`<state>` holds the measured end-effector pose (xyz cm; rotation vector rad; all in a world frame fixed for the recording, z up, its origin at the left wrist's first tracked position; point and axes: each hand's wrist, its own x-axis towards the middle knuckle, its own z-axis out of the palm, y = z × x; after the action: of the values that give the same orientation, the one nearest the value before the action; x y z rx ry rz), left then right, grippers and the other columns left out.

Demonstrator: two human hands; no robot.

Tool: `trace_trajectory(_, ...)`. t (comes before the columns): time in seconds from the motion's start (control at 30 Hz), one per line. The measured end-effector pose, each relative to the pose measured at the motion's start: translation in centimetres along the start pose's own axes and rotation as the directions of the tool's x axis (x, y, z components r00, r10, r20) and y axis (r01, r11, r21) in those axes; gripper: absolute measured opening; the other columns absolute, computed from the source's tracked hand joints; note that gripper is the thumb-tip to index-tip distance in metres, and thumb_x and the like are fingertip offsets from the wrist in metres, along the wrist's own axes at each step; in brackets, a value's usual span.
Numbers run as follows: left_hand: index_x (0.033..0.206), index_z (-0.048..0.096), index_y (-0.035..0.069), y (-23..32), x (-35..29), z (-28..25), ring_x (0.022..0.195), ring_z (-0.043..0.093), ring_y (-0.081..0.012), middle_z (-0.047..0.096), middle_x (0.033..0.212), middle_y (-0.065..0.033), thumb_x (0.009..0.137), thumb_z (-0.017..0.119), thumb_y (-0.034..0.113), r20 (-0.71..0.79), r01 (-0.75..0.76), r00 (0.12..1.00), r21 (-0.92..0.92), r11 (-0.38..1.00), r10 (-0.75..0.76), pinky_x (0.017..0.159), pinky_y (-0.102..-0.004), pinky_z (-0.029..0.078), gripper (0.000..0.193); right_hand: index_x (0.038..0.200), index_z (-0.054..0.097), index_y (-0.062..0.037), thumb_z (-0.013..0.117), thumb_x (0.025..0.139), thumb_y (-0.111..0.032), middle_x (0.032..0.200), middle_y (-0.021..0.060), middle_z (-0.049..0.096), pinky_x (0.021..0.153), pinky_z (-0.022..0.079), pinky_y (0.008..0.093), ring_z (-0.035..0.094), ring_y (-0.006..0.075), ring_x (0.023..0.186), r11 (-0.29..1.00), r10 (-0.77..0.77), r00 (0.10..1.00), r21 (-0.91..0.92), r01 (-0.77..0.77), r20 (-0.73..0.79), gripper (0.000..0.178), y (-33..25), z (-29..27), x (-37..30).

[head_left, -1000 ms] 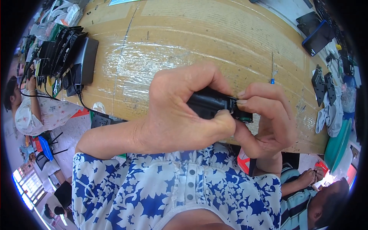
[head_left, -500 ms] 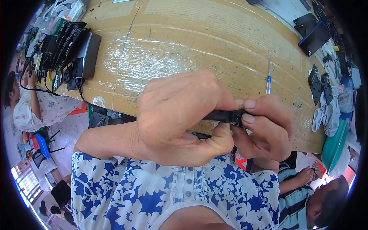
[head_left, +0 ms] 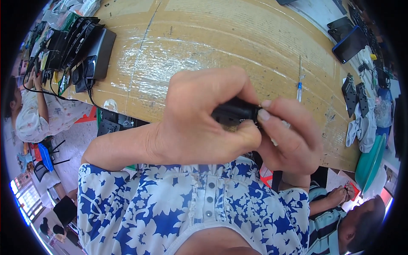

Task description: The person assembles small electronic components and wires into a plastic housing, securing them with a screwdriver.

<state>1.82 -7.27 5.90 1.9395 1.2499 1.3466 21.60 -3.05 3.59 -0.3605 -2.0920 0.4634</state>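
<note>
Between my two hands is a small black plastic part (head_left: pixel 236 112), held up above the front edge of the table. My left hand (head_left: pixel 202 114) is curled around its left side, with the thumb below and the fingers over the top. The fingertips of my right hand (head_left: pixel 293 134) pinch its right end. My fingers cover much of the part, so its exact kind cannot be told. A thin screwdriver (head_left: pixel 299 87) with a clear blue handle lies on the table beyond my right hand.
At the left, black plastic parts (head_left: pixel 76 42) are stacked beside a dark box (head_left: pixel 104 53) with cables. A blue-edged phone (head_left: pixel 349 44), black brackets (head_left: pixel 350 94) and a green basin (head_left: pixel 372 163) are at the right. One person (head_left: pixel 335 212) sits close on my right, another (head_left: pixel 38 106) at far left.
Both hands have risen slightly. The black part has turned, showing more of its broad side, and my right fingertips have shifted on its end.
</note>
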Motion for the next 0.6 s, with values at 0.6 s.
trace_trajectory(0.6,0.099,0.071,-0.004,-0.6,1.0,-1.3,0.077,0.065,-0.0068,0.072,0.088,-0.0058,0.077,0.067,0.003,0.429,0.819,0.564,-0.396,0.415,-0.705,0.073,-0.0212,0.053,0.023,0.108,0.066,0.0122,0.072,0.076,0.005,0.101,0.0152,0.068,0.085,0.051,0.0279,0.066,0.0182,0.093,0.390,0.608,0.717,0.657,-0.645,0.342,0.034,1.8,-1.1,-0.1)
